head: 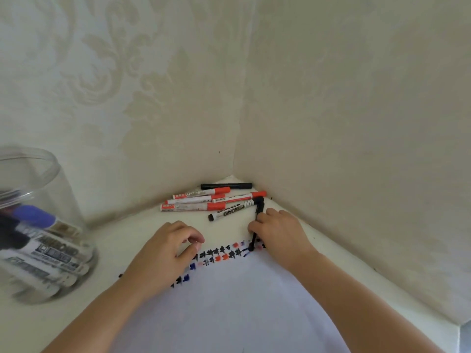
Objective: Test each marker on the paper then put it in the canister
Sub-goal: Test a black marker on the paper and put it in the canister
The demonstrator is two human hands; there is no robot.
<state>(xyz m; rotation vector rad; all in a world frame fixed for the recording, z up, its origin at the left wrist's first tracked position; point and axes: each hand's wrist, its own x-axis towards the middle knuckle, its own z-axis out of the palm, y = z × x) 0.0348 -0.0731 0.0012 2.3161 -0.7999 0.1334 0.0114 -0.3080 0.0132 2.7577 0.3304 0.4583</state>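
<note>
My right hand [279, 233] grips a thin black marker [257, 225] nearly upright, its tip touching the white paper [229, 301] at the far end of a row of black, red and blue test marks [219, 254]. My left hand [168, 248] rests on the paper's left side, fingers loosely curled over the marks, holding nothing. Several markers [204, 202] lie in the corner: red-capped white ones, a black-and-white whiteboard marker [233, 209] and a slim black pen [226, 186]. A clear canister [38, 225] at the left edge holds several markers, one blue-capped.
Two patterned cream walls meet in a corner just behind the loose markers. The white tabletop [122, 230] runs from the canister to the right wall, with its front right edge visible at the lower right.
</note>
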